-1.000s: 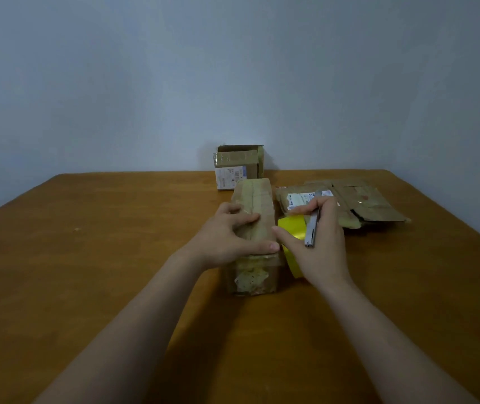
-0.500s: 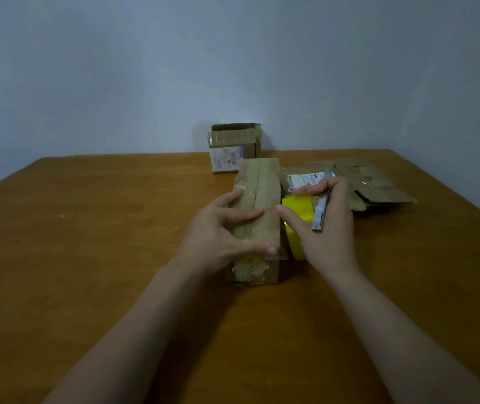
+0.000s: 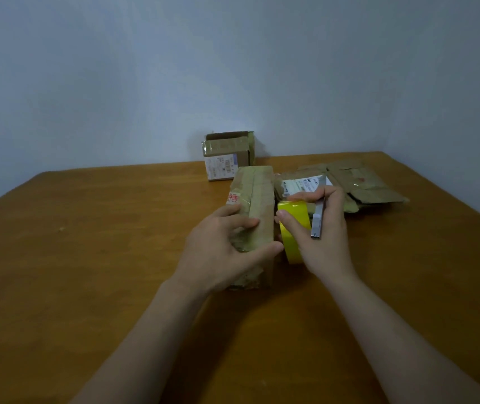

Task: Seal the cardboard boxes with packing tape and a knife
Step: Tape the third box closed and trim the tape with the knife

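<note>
- Both bare forearms reach in from the near edge of the table (image 3: 87, 272) and converge toward its middle, the wrists near each other but apart.
- The left hand (image 3: 221, 252) lies palm down, its fingers curled over the top of the long box (image 3: 257, 196) and its thumb stretched along the box's right side.
- The right hand (image 3: 324, 240) is just beside it, thumb and fingers clasping the yellow tape roll (image 3: 294, 225).
- The knife (image 3: 318, 220) is held between the right hand's fingers, across the back of the hand.
</note>
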